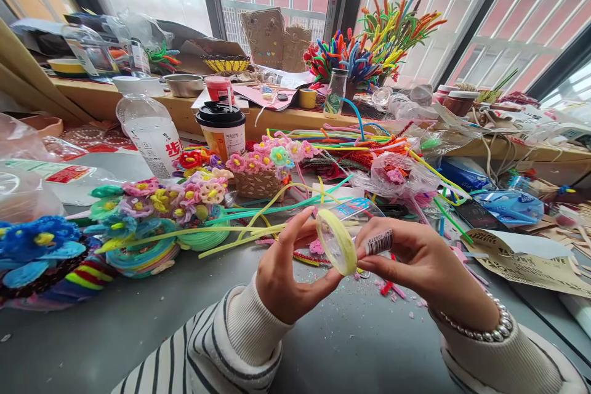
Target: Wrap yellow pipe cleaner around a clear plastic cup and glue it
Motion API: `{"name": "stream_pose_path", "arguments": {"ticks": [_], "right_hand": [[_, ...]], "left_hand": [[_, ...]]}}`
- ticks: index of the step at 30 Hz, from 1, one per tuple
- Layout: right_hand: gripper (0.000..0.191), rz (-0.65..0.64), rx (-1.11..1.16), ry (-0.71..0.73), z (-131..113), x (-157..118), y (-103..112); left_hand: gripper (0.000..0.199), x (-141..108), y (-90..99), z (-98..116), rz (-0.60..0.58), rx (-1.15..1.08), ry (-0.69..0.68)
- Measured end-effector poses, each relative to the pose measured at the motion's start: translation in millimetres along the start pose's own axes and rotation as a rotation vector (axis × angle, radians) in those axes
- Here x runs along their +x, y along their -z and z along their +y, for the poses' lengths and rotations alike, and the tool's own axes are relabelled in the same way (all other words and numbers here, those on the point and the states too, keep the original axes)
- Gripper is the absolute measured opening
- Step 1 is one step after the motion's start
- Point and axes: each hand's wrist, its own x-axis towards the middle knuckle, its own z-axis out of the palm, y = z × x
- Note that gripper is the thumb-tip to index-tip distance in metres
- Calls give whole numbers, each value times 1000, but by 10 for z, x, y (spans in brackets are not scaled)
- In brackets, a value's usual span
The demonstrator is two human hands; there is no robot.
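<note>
Between my two hands is a ring-shaped clear plastic piece, its rim wrapped in fuzzy pale yellow pipe cleaner [349,249]. My left hand [286,277] grips it from the left, thumb at the lower edge and fingers behind the upper side. On the other side, my right hand [410,265] is closed at the piece's right edge, thumb and fingers pinched together. A barcode label [379,242] shows at the right fingertips; what it is stuck to is partly hidden. Loose yellow pipe cleaners [231,243] lie behind and left of my left hand.
Pipe-cleaner flowers in a basket [256,184] and on striped coiled bases [143,252] stand left. Behind are a water bottle [148,135] and a lidded paper cup [224,135]. A phone [478,215] lies right. Pipe-cleaner bundles [344,61] fill the windowsill. Scraps dot the grey table.
</note>
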Motion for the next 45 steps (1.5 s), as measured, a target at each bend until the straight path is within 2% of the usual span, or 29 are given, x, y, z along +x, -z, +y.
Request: {"name": "stream_pose_path", "arguments": {"ticks": [3, 6, 11, 19, 22, 24, 26, 27, 29, 31, 34, 37, 45], "right_hand": [[5, -12, -13, 44, 5, -4, 11], [7, -28, -73, 155, -18, -3, 15], [13, -57, -162, 297, -90, -6, 3], [11, -94, -292, 321, -105, -83, 11], [13, -66, -347, 334, -92, -88, 57], [23, -9, -318, 318, -69, -81, 103], [29, 91, -245, 277, -39, -69, 149], [27, 150, -214, 240, -23, -61, 167], [20, 244, -187, 165, 8, -41, 187], [16, 286, -164, 119, 33, -23, 185], [15, 232, -124, 140, 55, -12, 162], [12, 161, -126, 189, 55, -20, 138], [7, 138, -125, 273, 36, -14, 117]], "left_hand": [[77, -3, -1, -2, 12, -14, -9], [77, -10, 0, -5, 40, -9, -34], [81, -29, -2, -28, 130, 28, -141], [79, -54, 7, -59, 174, -31, -231], [82, -35, 42, -95, 196, 70, -314], [82, 3, 92, -124, 218, 202, -400], [79, 58, 162, -142, 230, 374, -502], [77, 88, 198, -144, 197, 480, -540], [68, 142, 262, -131, 209, 645, -596], [54, 175, 301, -107, 226, 756, -621], [40, 178, 314, -82, 231, 810, -637], [35, 155, 300, -81, 236, 796, -671], [18, 149, 241, -102, 344, 706, -720]]}}
